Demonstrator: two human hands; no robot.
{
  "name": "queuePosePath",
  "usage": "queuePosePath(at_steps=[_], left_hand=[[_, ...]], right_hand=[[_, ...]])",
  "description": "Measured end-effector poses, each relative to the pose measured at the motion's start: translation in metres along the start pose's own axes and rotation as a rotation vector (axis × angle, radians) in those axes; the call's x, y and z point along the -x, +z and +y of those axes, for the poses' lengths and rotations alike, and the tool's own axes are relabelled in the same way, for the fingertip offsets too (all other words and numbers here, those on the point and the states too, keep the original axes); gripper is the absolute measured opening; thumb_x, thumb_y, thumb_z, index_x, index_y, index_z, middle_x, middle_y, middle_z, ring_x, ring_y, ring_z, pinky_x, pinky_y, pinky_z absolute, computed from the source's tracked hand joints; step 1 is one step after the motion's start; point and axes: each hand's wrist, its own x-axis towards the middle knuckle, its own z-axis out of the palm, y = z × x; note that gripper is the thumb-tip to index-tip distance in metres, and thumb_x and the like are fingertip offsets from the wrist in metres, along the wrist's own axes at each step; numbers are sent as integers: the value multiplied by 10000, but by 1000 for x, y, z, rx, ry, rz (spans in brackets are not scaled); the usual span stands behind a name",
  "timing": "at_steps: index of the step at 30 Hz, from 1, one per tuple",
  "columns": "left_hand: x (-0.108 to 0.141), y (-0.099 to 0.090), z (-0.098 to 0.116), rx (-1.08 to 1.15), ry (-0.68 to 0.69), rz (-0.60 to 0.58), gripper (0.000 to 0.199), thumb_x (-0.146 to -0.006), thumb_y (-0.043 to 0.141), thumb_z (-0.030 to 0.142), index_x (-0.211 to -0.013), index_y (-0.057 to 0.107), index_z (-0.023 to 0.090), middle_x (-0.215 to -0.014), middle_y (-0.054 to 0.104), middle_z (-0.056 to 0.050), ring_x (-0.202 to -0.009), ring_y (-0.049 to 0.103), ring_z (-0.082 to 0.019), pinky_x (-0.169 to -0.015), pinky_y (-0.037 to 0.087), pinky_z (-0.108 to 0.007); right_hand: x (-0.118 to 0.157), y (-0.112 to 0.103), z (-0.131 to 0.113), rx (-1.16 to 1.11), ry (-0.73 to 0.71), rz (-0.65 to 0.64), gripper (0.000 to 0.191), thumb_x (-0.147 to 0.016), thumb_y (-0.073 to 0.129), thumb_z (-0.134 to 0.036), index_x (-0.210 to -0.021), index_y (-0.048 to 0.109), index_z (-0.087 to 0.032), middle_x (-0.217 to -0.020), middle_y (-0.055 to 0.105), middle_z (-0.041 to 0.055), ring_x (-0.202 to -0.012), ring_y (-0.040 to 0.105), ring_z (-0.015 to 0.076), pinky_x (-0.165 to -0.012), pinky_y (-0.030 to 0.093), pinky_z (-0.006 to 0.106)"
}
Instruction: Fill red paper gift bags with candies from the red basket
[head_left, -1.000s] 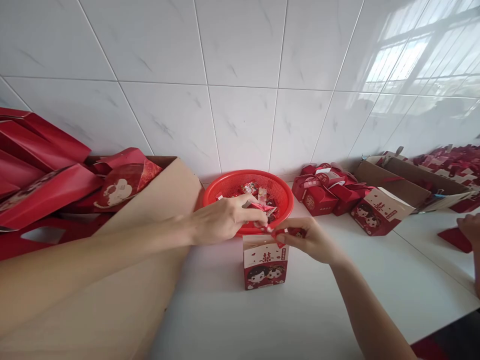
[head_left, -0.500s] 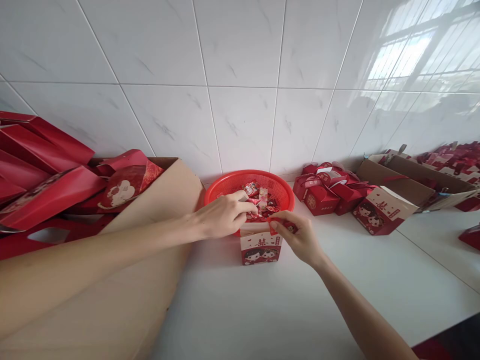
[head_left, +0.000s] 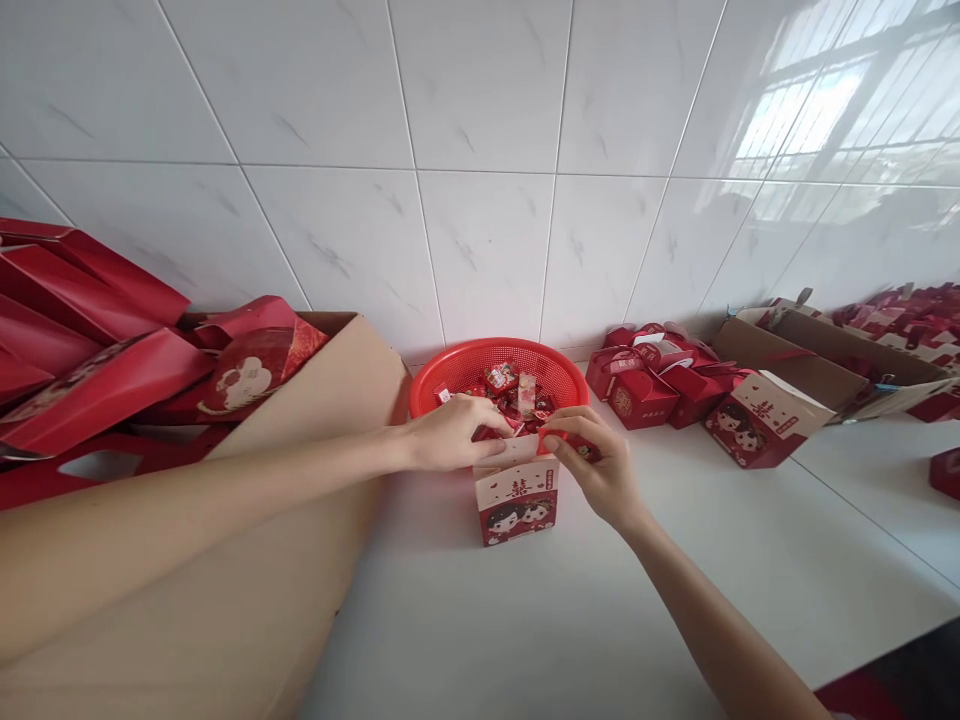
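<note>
In the middle stands a small red and white gift box [head_left: 517, 505] with two cartoon faces on its front and its top open. My left hand [head_left: 454, 432] is at the box's left rear edge, thumb and fingers closed on its pale top flap. At the right top corner, my right hand [head_left: 600, 462] pinches a small red wrapped candy [head_left: 551, 440]; more red wrapping shows under its fingers. Right behind the box, a red plastic basket [head_left: 566, 365] contains several wrapped candies [head_left: 501, 377]. The inside of the box is hidden from me.
On the left, a large cardboard carton [head_left: 247, 570] is filled with red folded boxes [head_left: 97, 390]. Closed red gift boxes [head_left: 645, 395], another open box [head_left: 765, 425] and a cardboard tray [head_left: 810, 350] stand on the right. A tiled wall [head_left: 487, 250] rises behind.
My left hand has come down from over the basket to the box's flap. The box has shifted slightly toward me and turned a little. My right hand has hardly moved.
</note>
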Motion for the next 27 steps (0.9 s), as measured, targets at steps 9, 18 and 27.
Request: queuePosePath(at_steps=[9, 18, 27], left_hand=[[-2, -1, -6, 34, -13, -2, 246, -902, 592, 377, -962, 781, 232, -896, 752, -28, -822, 657, -179, -776, 460, -273], [-2, 1, -8, 45, -45, 47, 251, -883, 594, 355, -969, 782, 213, -891, 752, -39, -796, 652, -185, -700, 455, -266], [-3, 0, -7, 25, 17, 29, 204, -875, 581, 276, -880, 769, 195, -830, 726, -24, -760, 625, -170, -713, 439, -263]], right_hand=[[-2, 14, 2, -42, -84, -222, 173, -926, 612, -280, -962, 779, -250, -919, 724, 69, -796, 675, 179, -664, 552, 293], [-11, 1, -13, 192, 106, -496, 208, -873, 573, -185, -932, 769, -219, -777, 746, 25, -634, 611, 139, -587, 467, 252], [-30, 6, -27, -49, 262, -292, 79, -800, 555, -268, -836, 575, -202, -827, 650, 24, -576, 518, 108, -490, 398, 229]])
